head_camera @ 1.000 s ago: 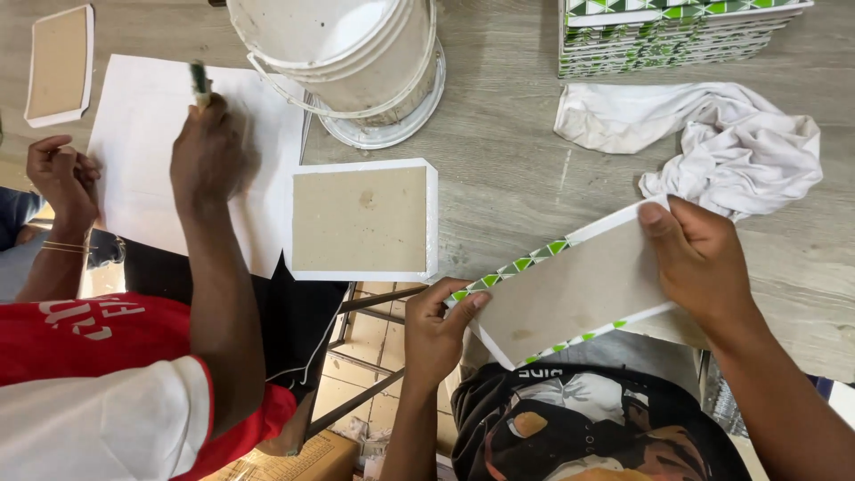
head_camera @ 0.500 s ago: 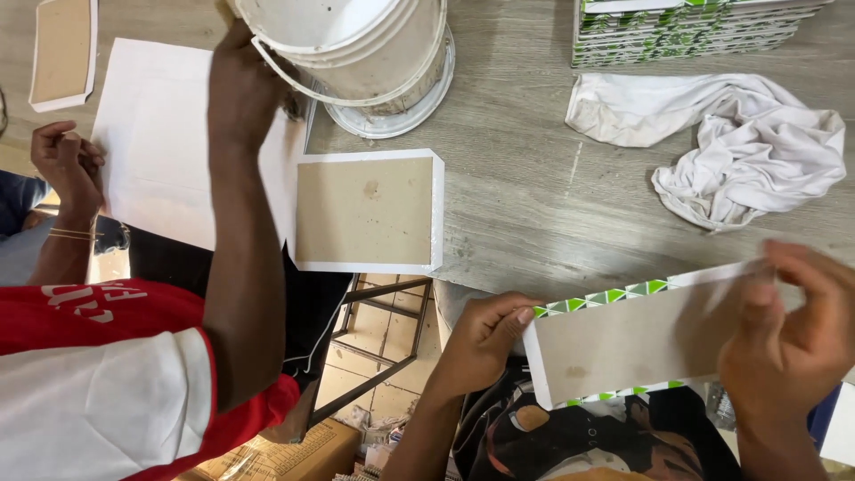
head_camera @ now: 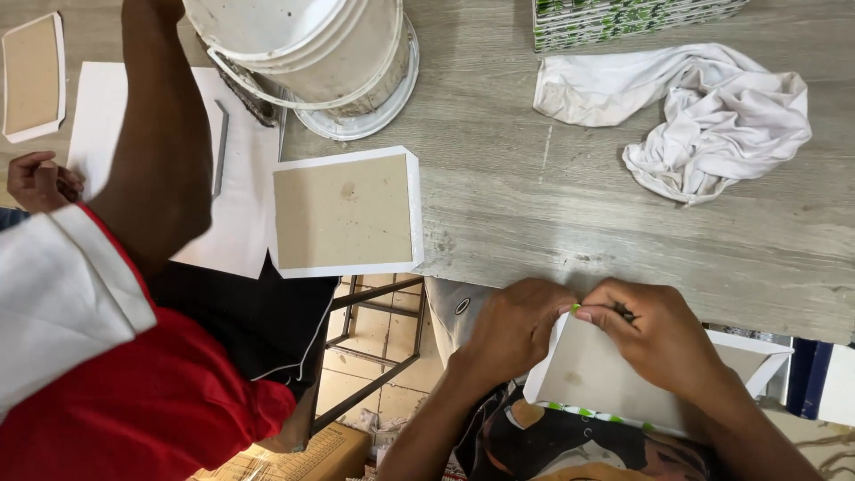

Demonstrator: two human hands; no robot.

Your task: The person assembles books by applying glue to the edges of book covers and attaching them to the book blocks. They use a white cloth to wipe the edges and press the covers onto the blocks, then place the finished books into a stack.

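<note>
- The left hand (head_camera: pixel 517 325) and the right hand (head_camera: pixel 659 334) meet at the upper edge of a white tile (head_camera: pixel 606 379) with green marks along its lower rim; the tile is held low, just off the near edge of the table (head_camera: pixel 552 205), above the person's lap.
- Both hands are curled and pressed close together — fingers bent over the tile's top edge, pinching it. The right hand's fingertips (head_camera: pixel 592 312) touch the left hand's knuckles.
- The tile is tilted, its pale back face turned up toward the camera; its right corner runs out past the right wrist.
- On the table, well apart from the hands, a second square tile (head_camera: pixel 343 214) lies back-up, beige with a white border, partly over the near table edge.
- Beside it to the left lies a white sheet (head_camera: pixel 236 191), and a co-worker's arm (head_camera: pixel 165 134) in a red and white sleeve (head_camera: pixel 98 347) stretches across it toward a white bucket (head_camera: pixel 307 49).
- The co-worker's other hand (head_camera: pixel 40 183) is closed in a loose fist at the table's left edge.
- A crumpled white cloth (head_camera: pixel 704 120) lies at the far right of the table, near a stack of green-patterned tiles (head_camera: pixel 623 20) at the top edge.
- Another small tile (head_camera: pixel 31 76) lies back-up in the far left corner.
</note>
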